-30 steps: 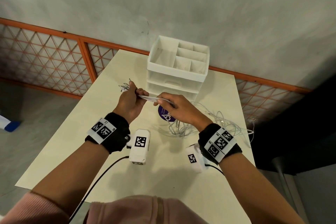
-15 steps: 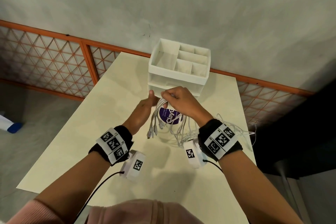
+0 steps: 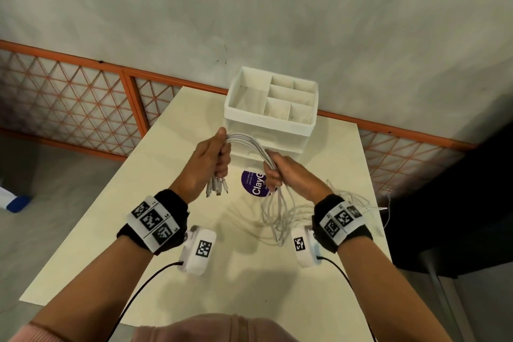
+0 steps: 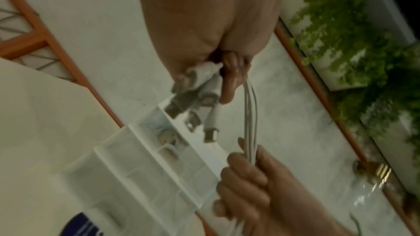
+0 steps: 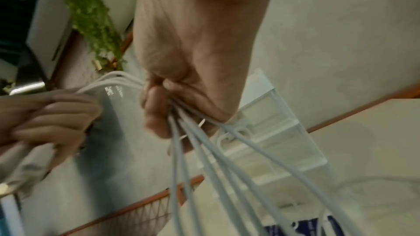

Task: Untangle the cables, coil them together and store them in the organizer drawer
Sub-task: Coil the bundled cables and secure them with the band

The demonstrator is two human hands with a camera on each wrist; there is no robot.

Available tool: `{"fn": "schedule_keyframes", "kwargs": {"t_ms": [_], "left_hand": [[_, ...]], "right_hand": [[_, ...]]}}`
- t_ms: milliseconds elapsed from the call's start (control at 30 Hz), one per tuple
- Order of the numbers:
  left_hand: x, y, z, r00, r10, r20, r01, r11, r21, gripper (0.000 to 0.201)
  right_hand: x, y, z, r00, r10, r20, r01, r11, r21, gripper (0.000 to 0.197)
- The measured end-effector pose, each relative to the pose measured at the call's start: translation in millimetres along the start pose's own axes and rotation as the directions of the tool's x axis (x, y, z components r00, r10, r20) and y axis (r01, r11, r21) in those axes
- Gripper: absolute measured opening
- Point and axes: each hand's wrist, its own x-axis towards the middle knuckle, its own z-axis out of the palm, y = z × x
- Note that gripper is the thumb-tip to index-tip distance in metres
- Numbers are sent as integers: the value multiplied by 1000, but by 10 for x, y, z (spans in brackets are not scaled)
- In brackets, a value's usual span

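Both fists are clamped on the white cables (image 3: 251, 144) above the table (image 3: 166, 175): left hand (image 3: 206, 162) at 11 o'clock, plugs dangling beneath; right hand (image 3: 288, 175) at 1, slack trailing down. At 12 beyond, the organizer (image 3: 270, 119) stands.

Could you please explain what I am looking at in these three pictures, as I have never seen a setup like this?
No machine here: a person works with bare hands, wearing cameras. The head view looks down from the forehead; the other two look along each wrist. The left hand grips the white cables near their plugs, which hang below it. The right hand grips the same bundle further along; the rest trails onto the table. At the table's far edge stands a white organizer, with a purple sticker before it.
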Motion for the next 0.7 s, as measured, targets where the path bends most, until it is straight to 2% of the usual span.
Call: {"fn": "schedule_keyframes", "kwargs": {"t_ms": [133, 233, 300, 400, 467, 700], "left_hand": [[-20, -142, 36, 999, -36, -21, 36, 999, 0, 45], [-42, -259, 196, 999, -37, 25, 35, 997, 63, 42], [-29, -292, 298, 999, 1, 42, -6, 994, 108, 32], [-1, -286, 363, 993, 84, 83, -98, 978, 184, 21], [20, -304, 353, 991, 93, 92, -110, 973, 202, 21], [46, -343, 335, 992, 69, 102, -86, 982, 169, 30]], "right_hand": [[63, -45, 161, 982, 29, -188, 8, 981, 193, 46], [97, -183, 246, 964, 36, -264, 39, 961, 272, 27], [118, -235, 299, 964, 29, -264, 49, 958, 282, 19], [141, -257, 319, 976, 28, -215, 33, 961, 273, 35], [141, -272, 301, 981, 56, -183, -2, 960, 281, 42], [136, -271, 306, 989, 63, -135, -22, 958, 287, 43]]}}
